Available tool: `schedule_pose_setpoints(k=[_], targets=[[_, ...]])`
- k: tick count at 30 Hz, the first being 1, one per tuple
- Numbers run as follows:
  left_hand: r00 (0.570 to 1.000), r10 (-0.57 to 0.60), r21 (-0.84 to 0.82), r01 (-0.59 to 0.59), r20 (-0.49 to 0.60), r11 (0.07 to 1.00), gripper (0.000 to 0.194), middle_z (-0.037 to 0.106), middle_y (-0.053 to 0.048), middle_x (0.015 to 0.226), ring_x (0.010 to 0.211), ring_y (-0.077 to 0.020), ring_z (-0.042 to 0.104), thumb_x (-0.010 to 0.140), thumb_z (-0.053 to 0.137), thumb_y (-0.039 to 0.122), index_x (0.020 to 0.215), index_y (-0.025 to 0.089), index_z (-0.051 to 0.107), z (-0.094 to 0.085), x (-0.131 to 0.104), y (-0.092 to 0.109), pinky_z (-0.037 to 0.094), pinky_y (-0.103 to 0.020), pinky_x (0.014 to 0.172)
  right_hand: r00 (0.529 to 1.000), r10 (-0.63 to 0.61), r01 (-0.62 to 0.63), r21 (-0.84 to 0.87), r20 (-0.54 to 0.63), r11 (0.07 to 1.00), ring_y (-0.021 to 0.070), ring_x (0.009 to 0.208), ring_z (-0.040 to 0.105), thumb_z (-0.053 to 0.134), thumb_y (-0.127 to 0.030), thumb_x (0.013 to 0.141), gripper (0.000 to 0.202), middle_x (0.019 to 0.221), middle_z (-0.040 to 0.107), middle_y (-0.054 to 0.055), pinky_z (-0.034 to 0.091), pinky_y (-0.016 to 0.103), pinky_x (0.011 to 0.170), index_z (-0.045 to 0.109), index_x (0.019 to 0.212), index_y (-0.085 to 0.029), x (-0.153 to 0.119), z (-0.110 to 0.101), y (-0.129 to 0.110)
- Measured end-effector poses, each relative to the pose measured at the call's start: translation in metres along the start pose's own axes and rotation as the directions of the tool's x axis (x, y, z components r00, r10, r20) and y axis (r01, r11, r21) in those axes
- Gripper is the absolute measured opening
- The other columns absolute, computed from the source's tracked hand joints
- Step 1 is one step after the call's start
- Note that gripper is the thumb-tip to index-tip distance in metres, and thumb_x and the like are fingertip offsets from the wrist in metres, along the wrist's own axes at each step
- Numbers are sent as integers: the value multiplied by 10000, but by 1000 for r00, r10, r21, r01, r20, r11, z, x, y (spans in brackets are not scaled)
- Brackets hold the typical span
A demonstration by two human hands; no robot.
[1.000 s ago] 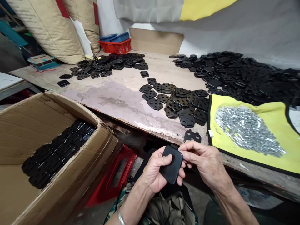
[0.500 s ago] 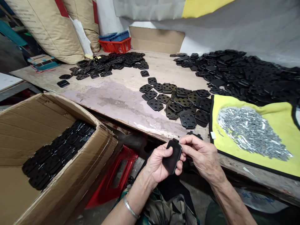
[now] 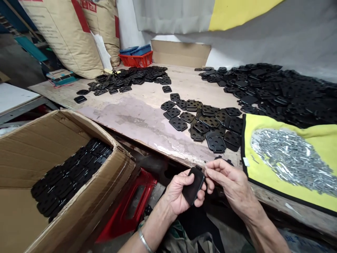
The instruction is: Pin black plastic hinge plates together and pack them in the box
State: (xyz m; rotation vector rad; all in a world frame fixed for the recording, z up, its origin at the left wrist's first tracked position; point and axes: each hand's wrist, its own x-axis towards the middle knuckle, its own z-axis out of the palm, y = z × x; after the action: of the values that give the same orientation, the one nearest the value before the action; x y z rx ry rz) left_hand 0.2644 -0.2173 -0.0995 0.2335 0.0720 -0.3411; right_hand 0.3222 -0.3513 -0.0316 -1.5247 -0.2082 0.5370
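Observation:
My left hand (image 3: pixel 180 191) is closed round a flat black plastic plate (image 3: pixel 193 186), thumb on its smooth face and fingers curled behind. A small hinge-like tab (image 3: pixel 198 168) sticks out at the plate's top end. Beside that tab, my right hand (image 3: pixel 229 181) pinches thumb and forefinger together; whatever is between the tips is too small to make out. Right of the hands, a heap of small silvery metal pins (image 3: pixel 292 158) lies on a yellow cloth (image 3: pixel 318 131) with black edging. Several black plates with round holes (image 3: pixel 216 142) lie just beyond the hands.
A large pile of black plates (image 3: pixel 276 88) rises at the back right, a smaller one (image 3: pixel 137 75) at the back left. An open cardboard box (image 3: pixel 119 168) holding plates stands left, near a red plastic stool (image 3: pixel 126 207). Behind are a red basket (image 3: pixel 137 59) and paper sacks (image 3: pixel 63 38).
The view has tilted and shifted slightly, so the bench contents appear lower and further right. My right fingertips have drawn slightly away from the plate's edge; the left hand keeps its hold.

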Motion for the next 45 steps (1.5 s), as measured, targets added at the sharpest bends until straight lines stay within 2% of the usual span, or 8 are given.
schedule_pose_setpoints(k=[11,17,24,29,33,38,42,45], targets=[[1000,-17,-22,17,-10,1000,175,664,-98,745,481,-128,612,797,659,227,876,80,608,-1,-8,-6,471,-197,357,986,19,-23,-25,-166,999,129,405,552,833,-400,573,372,501,601,9,469,224,407,619,738,-144,-1,12,0],[998,53,193,-58,34,979,267,691,-121,747,493,-183,649,753,718,288,889,104,581,5,-9,-2,515,-250,375,988,-31,16,-104,-149,994,135,365,535,789,-393,614,337,459,556,-22,463,232,375,537,701,-187,-6,15,-6],[987,164,444,-146,-3,884,286,683,-92,660,510,-173,654,709,759,264,869,97,593,15,-16,8,529,-228,439,884,-468,413,-484,10,771,139,455,593,613,-233,771,67,604,641,14,497,247,460,594,707,-227,-16,13,1],[1000,19,332,-14,-11,943,280,698,-140,795,524,-196,669,732,719,256,920,87,599,12,-22,7,523,-241,392,977,-185,168,-147,-110,975,130,416,560,745,-345,692,219,593,622,-3,486,242,401,582,721,-203,-10,10,11],[991,-131,181,130,-5,975,259,692,-136,782,464,-192,646,745,685,238,937,74,624,6,-34,-1,500,-254,326,997,42,-43,-6,-66,999,135,401,550,830,-390,569,326,536,607,-6,480,247,398,629,705,-173,-17,14,16],[981,-190,86,192,-27,978,246,685,-115,675,470,-177,648,659,730,165,860,55,641,7,-49,-12,516,-219,392,994,51,-49,15,-96,999,125,423,534,771,-420,660,288,533,589,-4,452,234,417,650,723,-167,-40,21,24],[983,-168,158,178,-73,971,178,699,-138,655,424,-196,629,747,652,196,884,105,584,16,-41,-10,479,-239,341,999,-27,17,-200,-47,980,133,502,536,684,-481,753,333,651,612,15,443,248,460,657,866,-170,-36,0,22],[977,47,297,17,-208,955,125,695,-115,665,472,-192,642,784,625,183,864,123,550,27,-27,2,493,-244,377,924,-344,153,-666,-164,730,189,624,567,628,-541,792,384,768,628,65,471,317,580,668,872,-168,-16,-28,20]])
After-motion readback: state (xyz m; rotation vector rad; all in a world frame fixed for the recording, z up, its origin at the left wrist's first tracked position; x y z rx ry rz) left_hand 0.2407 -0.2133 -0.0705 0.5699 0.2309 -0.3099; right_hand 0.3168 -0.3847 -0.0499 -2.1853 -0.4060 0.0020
